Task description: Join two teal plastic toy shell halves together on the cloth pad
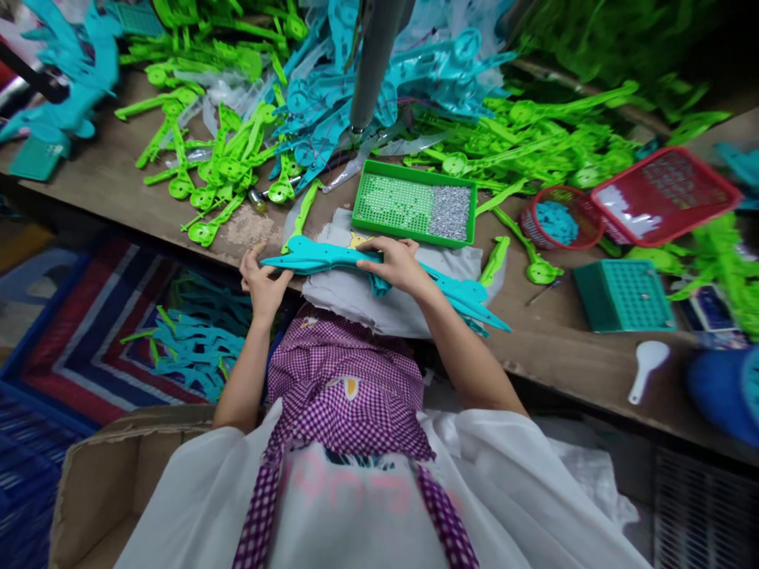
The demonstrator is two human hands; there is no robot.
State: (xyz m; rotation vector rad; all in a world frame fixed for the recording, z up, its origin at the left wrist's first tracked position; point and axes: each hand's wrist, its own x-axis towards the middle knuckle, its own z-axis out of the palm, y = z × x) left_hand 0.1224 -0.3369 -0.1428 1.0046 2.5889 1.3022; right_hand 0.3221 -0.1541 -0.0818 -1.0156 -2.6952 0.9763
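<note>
A long teal plastic part (332, 257) lies across the table's front edge, over a white cloth (356, 292). My left hand (262, 280) grips its left end with the fingers curled round it. My right hand (396, 262) is closed over its middle, pressing it down on the cloth. The part's right end (474, 304) sticks out past my right forearm. Just beyond my hands stands a green tray (364, 225) holding many small silver pieces.
Heaps of green parts (225, 158) and teal parts (427, 71) cover the wooden table (563, 348). A grey column (373, 63) rises behind the tray. Red baskets (664, 197), a teal box (622, 296) and a white scoop (645, 363) sit right. A cardboard box (100, 474) stands lower left.
</note>
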